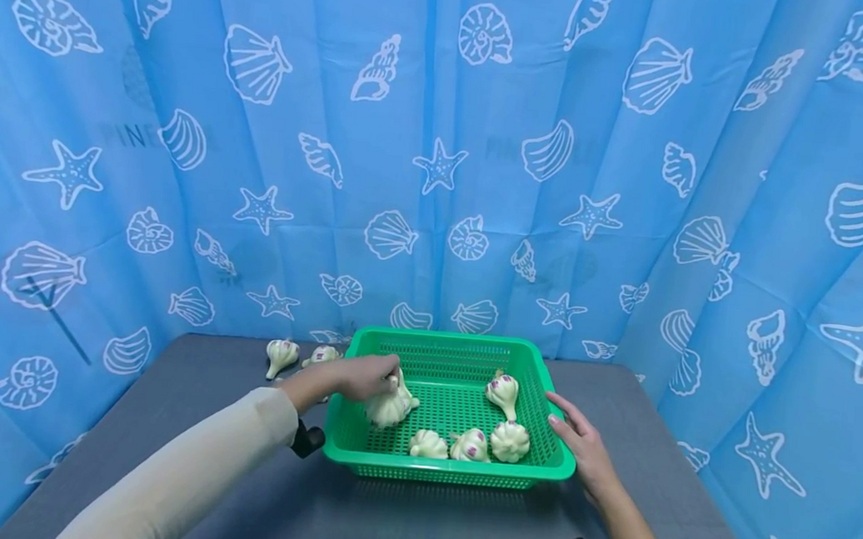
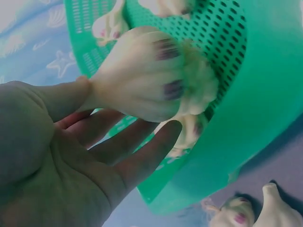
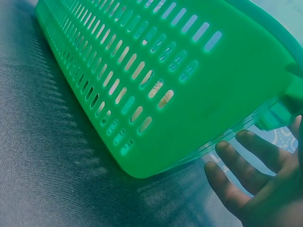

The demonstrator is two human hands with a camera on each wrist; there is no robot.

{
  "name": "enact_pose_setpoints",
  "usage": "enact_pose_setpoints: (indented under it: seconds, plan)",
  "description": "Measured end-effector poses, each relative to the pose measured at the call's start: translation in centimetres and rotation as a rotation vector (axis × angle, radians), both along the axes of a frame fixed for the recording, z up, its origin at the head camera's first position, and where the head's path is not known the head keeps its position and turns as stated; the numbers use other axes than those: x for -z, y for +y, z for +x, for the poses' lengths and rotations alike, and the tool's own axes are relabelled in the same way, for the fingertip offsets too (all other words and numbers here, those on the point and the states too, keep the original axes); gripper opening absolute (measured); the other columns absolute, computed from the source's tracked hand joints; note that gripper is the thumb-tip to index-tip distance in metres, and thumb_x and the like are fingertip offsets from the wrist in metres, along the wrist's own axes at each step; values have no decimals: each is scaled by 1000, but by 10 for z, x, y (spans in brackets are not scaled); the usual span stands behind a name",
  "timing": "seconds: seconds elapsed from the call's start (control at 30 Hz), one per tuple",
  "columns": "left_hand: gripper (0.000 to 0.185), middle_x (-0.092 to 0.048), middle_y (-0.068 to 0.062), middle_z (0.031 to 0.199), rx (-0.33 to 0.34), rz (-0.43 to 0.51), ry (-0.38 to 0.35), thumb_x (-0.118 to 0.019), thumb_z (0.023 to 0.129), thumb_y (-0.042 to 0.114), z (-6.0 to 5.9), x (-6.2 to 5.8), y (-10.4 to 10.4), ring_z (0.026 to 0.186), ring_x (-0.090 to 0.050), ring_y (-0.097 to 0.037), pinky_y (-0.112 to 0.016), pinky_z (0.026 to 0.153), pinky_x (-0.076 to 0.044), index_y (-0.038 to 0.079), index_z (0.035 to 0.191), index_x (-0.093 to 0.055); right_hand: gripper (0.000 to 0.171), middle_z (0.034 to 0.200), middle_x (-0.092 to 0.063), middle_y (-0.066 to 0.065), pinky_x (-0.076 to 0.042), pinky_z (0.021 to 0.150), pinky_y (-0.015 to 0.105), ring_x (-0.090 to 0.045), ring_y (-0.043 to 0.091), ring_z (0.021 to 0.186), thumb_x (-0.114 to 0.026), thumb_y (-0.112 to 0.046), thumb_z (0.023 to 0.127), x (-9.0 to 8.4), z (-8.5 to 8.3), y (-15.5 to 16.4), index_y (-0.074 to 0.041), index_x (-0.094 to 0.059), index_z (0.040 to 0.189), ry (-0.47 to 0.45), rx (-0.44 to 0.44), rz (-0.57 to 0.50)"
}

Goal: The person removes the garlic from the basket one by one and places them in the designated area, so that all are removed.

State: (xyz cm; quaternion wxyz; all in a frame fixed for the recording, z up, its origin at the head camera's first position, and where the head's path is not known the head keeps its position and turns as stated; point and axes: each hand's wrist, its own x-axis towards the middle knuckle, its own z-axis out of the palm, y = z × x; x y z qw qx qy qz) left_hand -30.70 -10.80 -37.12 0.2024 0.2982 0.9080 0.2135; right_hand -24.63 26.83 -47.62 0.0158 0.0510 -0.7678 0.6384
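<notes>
My left hand [image 1: 367, 377] is over the left part of a green plastic basket [image 1: 463, 466]. It pinches a garlic bulb [image 2: 142, 78] by the stem between thumb and fingers. In the left wrist view, other bulbs show behind and below the held one. Several garlic bulbs lie in the basket: one bulb [image 1: 502, 394] near the right wall, and a row [image 1: 470, 445] along the front. At the basket's right rim, my right hand [image 1: 587, 452] touches with fingertips. Its fingers [image 3: 244, 165] look straight and spread beside the outer wall in the right wrist view.
On the grey table [image 1: 413, 527], a garlic bulb [image 1: 282, 356] and another bulb [image 1: 322, 354] lie left of the basket, partly behind my left arm. A blue curtain [image 1: 438, 178] with white shells hangs behind the table and along its sides.
</notes>
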Motion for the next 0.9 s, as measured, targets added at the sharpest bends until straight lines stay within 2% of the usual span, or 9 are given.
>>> enact_pose_setpoints:
  seconds: [0.13,0.23,0.3,0.4,0.5,0.7,0.83,0.9]
  plan:
    - [10,-49,-11,99,-44,145,-69,-36,107,10,3,-3,-8,78,-50,-22,-37,67,-47,4,105,-43,52,147,-36,26,-53,79,27,-61,14,106,-48,-26,104,0,1,-1,-8,-33,151,2,0,6]
    - [13,-49,-16,114,-81,286,-124,-32,108,11,4,-5,-15,96,-55,-30,-43,75,-54,2,108,-41,53,147,-37,25,-53,80,26,-60,16,109,-48,-28,104,0,1,-1,-8,-34,151,4,7,13]
    - [16,-47,-19,125,-105,387,-159,-30,108,13,3,-5,-21,109,-53,-36,-47,81,-54,1,110,-39,53,147,-37,25,-53,80,27,-59,19,111,-49,-29,104,1,0,-1,-8,-34,151,5,8,16]
    - [18,-43,-22,135,-144,524,-197,-28,109,15,0,-2,-31,118,-49,-41,-49,85,-53,0,111,-36,55,146,-37,26,-53,80,28,-58,25,113,-49,-30,104,2,0,-2,-8,-33,151,7,10,19]
    - [19,-40,-24,137,-200,648,-215,-29,109,18,-2,0,-41,124,-46,-44,-52,88,-51,0,113,-33,54,146,-38,25,-53,80,28,-59,25,113,-50,-30,103,2,0,-2,-9,-34,150,7,18,19]
    - [27,-37,-28,130,-374,895,-220,-28,109,24,-4,5,-58,125,-44,-46,-51,91,-49,0,121,-29,55,146,-37,26,-53,80,27,-59,21,112,-49,-31,104,1,0,-3,-8,-33,151,2,22,30]
    - [26,-36,-29,130,-490,1025,-220,-26,109,24,-5,6,-67,125,-44,-44,-51,92,-48,0,120,-28,55,147,-36,26,-53,80,27,-59,20,112,-48,-31,104,-1,1,-3,-8,-33,151,0,22,34]
    - [26,-35,-30,133,-525,1076,-224,-26,109,23,-4,7,-71,127,-42,-44,-52,93,-47,0,119,-27,54,147,-36,26,-53,80,28,-59,19,111,-48,-30,104,-1,2,-3,-8,-33,151,1,20,35]
